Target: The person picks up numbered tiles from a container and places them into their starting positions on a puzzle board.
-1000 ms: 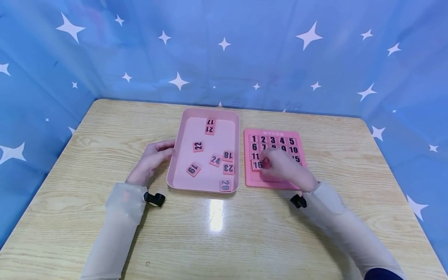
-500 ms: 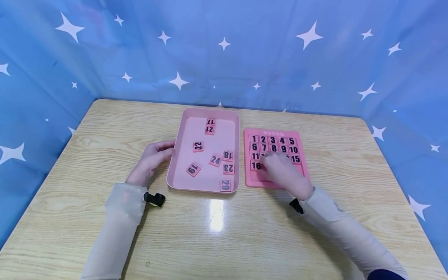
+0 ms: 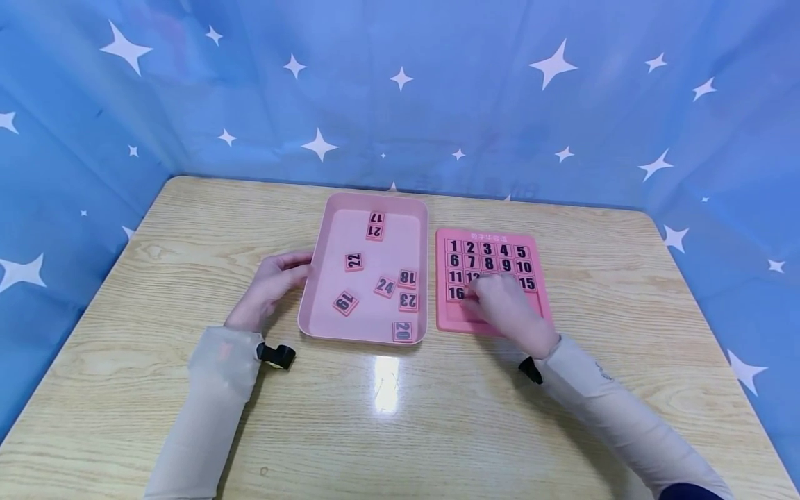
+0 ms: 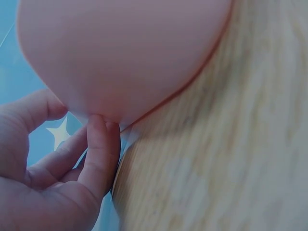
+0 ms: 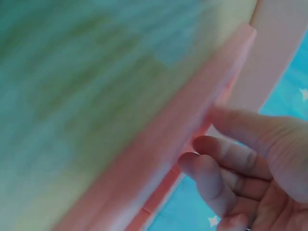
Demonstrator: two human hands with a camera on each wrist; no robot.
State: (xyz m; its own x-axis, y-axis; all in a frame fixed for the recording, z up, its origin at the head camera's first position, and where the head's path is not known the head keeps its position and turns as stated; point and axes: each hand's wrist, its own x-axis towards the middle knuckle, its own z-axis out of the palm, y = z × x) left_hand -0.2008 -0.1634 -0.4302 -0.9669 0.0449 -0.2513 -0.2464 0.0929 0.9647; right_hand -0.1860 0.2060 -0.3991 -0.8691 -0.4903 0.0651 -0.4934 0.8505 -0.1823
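The pink number board point(image 3: 491, 281) lies flat on the wooden table point(image 3: 187, 236), under the right hand point(image 3: 509, 309). The fingers of this hand are curled over the fourth row, just beside tile 16 point(image 3: 455, 293); they hide the tiles 13 and 14, and I cannot tell if they pinch a tile or only press down. Above the fingers the rows 1 to 15 are filled. To the left of the fingers, just beside the board, stands the pink tray point(image 3: 319, 278) with loose tiles 17 to 24 inside. The left hand point(image 3: 270, 288) rests at the tray's left wall, its relaxed fingers point(image 4: 98, 144) touching the rim from outside. Blue cloth with white stars point(image 3: 400, 90) surrounds the table.
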